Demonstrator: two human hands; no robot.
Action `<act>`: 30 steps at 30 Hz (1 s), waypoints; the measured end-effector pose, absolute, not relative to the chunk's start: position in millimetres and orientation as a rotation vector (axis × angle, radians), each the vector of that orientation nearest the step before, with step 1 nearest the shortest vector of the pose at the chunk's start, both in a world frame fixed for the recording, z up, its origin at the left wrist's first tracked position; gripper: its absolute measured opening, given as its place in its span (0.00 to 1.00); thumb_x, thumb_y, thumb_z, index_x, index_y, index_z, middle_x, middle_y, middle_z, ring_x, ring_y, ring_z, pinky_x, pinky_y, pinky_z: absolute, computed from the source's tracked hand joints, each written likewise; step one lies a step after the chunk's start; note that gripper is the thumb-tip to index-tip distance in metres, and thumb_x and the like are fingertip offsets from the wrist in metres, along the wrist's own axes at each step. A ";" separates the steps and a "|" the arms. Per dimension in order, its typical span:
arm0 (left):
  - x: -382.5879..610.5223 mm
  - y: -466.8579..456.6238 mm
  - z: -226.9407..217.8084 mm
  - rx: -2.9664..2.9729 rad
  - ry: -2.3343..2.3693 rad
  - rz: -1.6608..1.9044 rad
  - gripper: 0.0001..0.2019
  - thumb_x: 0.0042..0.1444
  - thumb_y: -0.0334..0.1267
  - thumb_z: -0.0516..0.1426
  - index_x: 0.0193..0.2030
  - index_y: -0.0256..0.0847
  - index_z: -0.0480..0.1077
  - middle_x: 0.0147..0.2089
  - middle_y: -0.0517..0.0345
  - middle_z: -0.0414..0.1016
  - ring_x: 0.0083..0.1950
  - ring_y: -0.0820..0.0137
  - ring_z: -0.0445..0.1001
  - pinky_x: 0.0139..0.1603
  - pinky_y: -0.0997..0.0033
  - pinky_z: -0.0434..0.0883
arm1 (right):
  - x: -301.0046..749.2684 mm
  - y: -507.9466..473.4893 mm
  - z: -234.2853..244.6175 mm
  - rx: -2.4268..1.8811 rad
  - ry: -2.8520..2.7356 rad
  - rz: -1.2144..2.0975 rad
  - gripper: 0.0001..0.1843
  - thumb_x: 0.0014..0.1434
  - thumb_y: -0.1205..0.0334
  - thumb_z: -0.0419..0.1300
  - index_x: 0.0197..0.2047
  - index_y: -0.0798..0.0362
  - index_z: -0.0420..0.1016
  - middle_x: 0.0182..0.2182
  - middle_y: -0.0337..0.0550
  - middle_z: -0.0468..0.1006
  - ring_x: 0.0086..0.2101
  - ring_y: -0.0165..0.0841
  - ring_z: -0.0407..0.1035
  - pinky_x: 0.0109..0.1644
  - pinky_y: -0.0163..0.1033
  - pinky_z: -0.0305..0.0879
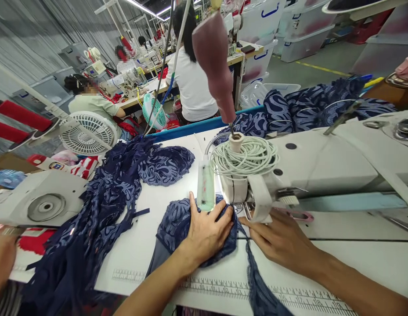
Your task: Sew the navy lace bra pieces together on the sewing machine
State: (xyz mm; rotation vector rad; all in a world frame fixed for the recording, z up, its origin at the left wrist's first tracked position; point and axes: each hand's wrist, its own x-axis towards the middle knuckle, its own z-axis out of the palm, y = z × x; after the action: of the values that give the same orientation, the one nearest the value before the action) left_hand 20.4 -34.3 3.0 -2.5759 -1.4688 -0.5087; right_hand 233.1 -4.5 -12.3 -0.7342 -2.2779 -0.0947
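Where ruler markings (223, 292) edge the table, both hands (207, 230) press navy lace (177, 219).

Both hands, the left hand (205, 232) and right hand (279, 239), are showing bare, with forearms bare and no sleeves reaching them

Grey floor (325, 59); strip lights (141, 7); white bins (304, 37).

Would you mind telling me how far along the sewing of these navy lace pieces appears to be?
Possibly done: a heap of navy lace lies left of the sewing machine, though I cannot tell whether it is stitched. In hand: the left hand presses flat on a lace piece at the needle, while the right hand guides its edge. Possibly left: more lace piled behind the machine.
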 end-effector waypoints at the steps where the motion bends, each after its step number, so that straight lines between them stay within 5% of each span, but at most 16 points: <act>1: 22.3 -39.1 5.3 -2.571 -1.486 -0.496 0.12 0.68 0.37 0.52 0.54 0.42 0.72 0.57 0.49 0.76 0.58 0.55 0.71 0.63 0.31 0.60 | 232.9 -6.6 -9.2 -0.740 -2.286 -0.088 0.12 0.63 0.74 0.54 0.43 0.54 0.77 0.29 0.44 0.76 0.34 0.36 0.68 0.40 0.41 0.65; 6: 31.4 -82.2 5.3 -2.596 -1.613 -0.675 0.22 0.62 0.47 0.58 0.59 0.35 0.67 0.54 0.44 0.73 0.56 0.56 0.71 0.65 0.44 0.65 | 240.1 -28.0 -1.0 -0.788 -2.438 0.122 0.20 0.63 0.76 0.47 0.50 0.55 0.75 0.38 0.47 0.77 0.39 0.37 0.69 0.49 0.44 0.65; 11: 23.3 -82.4 -9.1 -2.481 -1.654 -0.910 0.12 0.64 0.25 0.47 0.46 0.39 0.68 0.39 0.52 0.74 0.41 0.64 0.73 0.52 0.55 0.72 | 249.4 -35.6 -13.8 -0.642 -2.547 0.294 0.30 0.58 0.80 0.46 0.60 0.52 0.70 0.49 0.48 0.75 0.48 0.37 0.68 0.49 0.44 0.64; 15: 15.7 -49.0 -6.7 -2.332 -1.847 -1.144 0.12 0.67 0.26 0.42 0.44 0.40 0.64 0.34 0.54 0.71 0.35 0.67 0.71 0.38 0.67 0.71 | 247.5 -24.9 -11.9 -0.502 -2.518 0.273 0.31 0.54 0.83 0.45 0.56 0.53 0.72 0.52 0.47 0.77 0.54 0.37 0.66 0.57 0.45 0.61; 20: 13.2 -32.0 -3.8 -2.516 -1.632 -0.999 0.05 0.66 0.39 0.54 0.43 0.40 0.67 0.33 0.57 0.72 0.33 0.67 0.70 0.34 0.69 0.66 | 246.5 -17.4 -5.5 -0.453 -2.477 0.320 0.27 0.57 0.81 0.46 0.53 0.52 0.73 0.46 0.44 0.80 0.47 0.34 0.69 0.53 0.43 0.62; 30: 6.9 -31.4 1.9 -2.715 -1.265 -0.682 0.14 0.60 0.23 0.50 0.45 0.40 0.74 0.33 0.56 0.73 0.36 0.68 0.69 0.48 0.61 0.66 | 255.3 -29.0 -17.6 -0.504 -2.439 0.333 0.29 0.55 0.80 0.47 0.55 0.51 0.74 0.46 0.42 0.80 0.48 0.34 0.68 0.60 0.45 0.56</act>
State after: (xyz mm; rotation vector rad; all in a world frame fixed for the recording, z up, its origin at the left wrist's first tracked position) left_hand 6.9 -31.4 1.9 -2.7148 -1.2652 -0.6821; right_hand 255.3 -29.0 -17.6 -0.5043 -2.4386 0.3333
